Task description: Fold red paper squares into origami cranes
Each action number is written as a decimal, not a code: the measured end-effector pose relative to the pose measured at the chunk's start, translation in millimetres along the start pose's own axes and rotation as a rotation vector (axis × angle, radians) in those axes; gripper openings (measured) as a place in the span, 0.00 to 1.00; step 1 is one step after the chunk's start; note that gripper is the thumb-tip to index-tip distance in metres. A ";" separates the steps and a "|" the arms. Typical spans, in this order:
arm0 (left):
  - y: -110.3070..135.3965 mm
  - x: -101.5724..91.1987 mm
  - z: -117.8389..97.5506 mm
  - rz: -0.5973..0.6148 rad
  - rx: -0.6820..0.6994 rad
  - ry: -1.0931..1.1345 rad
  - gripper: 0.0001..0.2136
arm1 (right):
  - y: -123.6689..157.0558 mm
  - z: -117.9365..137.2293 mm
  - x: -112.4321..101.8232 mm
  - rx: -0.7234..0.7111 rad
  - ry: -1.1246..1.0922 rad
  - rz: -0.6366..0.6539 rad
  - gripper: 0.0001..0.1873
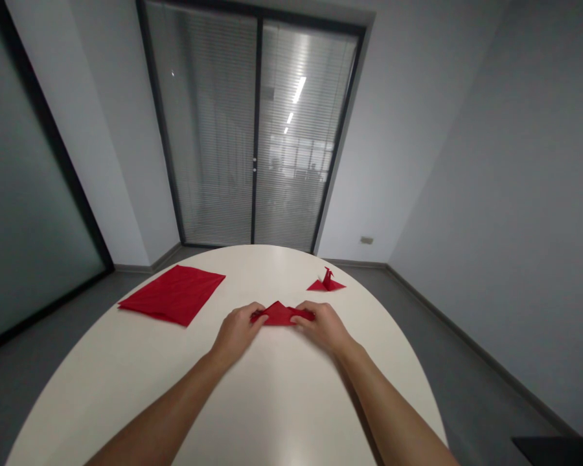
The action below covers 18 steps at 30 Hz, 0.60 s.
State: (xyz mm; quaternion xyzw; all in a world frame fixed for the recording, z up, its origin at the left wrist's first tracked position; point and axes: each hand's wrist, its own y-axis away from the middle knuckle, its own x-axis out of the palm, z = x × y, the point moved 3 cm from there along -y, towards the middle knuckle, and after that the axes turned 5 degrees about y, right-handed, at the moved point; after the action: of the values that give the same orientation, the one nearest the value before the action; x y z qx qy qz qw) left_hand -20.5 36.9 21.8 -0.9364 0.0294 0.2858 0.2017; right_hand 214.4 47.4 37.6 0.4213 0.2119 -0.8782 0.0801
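Observation:
A small piece of folded red paper (pixel 278 315) is held between my two hands, just above or on the table; which of the two I cannot tell. Its top rises to a low point in the middle, and its lower edge is straight. My left hand (pixel 238 330) pinches the left end, thumb in front and fingers behind. At the right end, my right hand (pixel 324 323) grips the paper the same way. Both outer ends are partly hidden by the fingers. Beyond my right hand stands a red paper crane (pixel 327 282) with its wings spread.
A stack of red square paper (pixel 175 294) lies on the left of the round white table (pixel 272 401). The table's curved edge runs around the far side and right. Behind it are a glass partition with blinds (pixel 218 142) and grey walls. A dark object (pixel 558 451) sits at lower right.

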 end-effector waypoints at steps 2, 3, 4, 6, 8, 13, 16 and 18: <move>-1.6 -1.5 1.3 -0.043 -0.006 0.074 0.07 | -2.4 -4.8 -0.6 0.027 -0.106 -0.034 0.10; -2.6 -1.7 2.3 -0.067 -0.009 0.118 0.07 | -3.8 -7.3 -0.7 0.046 -0.169 -0.055 0.11; -3.7 -1.4 3.6 -0.091 -0.014 0.164 0.07 | -5.1 -9.8 -0.7 0.068 -0.232 -0.080 0.12; -5.9 0.4 6.9 -0.129 -0.032 0.253 0.09 | -7.6 -14.1 -0.8 0.120 -0.360 -0.132 0.16; -8.0 3.5 10.3 -0.145 -0.067 0.344 0.11 | -9.5 -18.0 -0.7 0.188 -0.492 -0.169 0.20; -9.2 11.4 15.4 -0.099 -0.204 0.545 0.20 | -12.0 -26.8 0.9 0.367 -0.718 -0.203 0.31; -6.1 14.2 17.9 -0.055 -0.285 0.553 0.23 | -11.9 -31.7 4.5 0.428 -0.783 -0.200 0.31; -3.4 14.3 18.7 -0.037 -0.305 0.475 0.21 | -10.7 -34.6 8.6 0.462 -0.805 -0.167 0.29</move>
State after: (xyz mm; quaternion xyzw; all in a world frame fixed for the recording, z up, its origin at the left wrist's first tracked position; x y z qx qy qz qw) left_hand -17.8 48.2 1.1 -0.9970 0.0156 0.0559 0.0511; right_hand 229.9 72.5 15.0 0.0355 -0.0041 -0.9993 -0.0108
